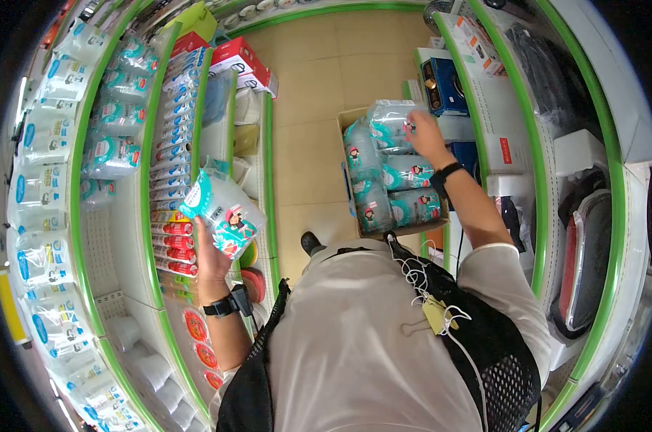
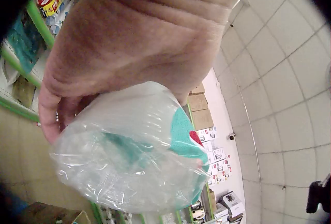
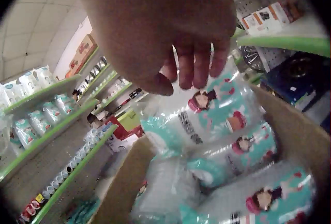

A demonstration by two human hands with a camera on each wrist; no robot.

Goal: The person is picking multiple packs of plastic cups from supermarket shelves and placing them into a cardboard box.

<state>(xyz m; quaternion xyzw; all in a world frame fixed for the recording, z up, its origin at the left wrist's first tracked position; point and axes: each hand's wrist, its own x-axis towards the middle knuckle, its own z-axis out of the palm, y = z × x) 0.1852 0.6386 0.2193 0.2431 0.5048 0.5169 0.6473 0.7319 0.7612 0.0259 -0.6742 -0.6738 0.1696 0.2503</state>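
My left hand [image 1: 212,253] grips a film-wrapped pack of plastic cups [image 1: 228,209] with teal print and a cartoon figure, held out in front of the left shelf. In the left wrist view the pack [image 2: 134,157] hangs below the palm, fingers curled round its far side. My right hand [image 1: 428,137] is over the cardboard box [image 1: 392,232], its fingers and thumb on the film of the uppermost pack of cups [image 1: 390,119]. In the right wrist view that pack [image 3: 207,113] lies tilted over several similar packs [image 3: 232,154] in the box.
On the left, green-edged shelves [image 1: 149,237] hold more cup packs [image 1: 113,155] and rows of rolls. Right-hand shelves [image 1: 531,216] carry boxed goods and a blue-boxed stove [image 1: 444,86] close beside the carton. Tiled floor [image 1: 304,144] runs between them.
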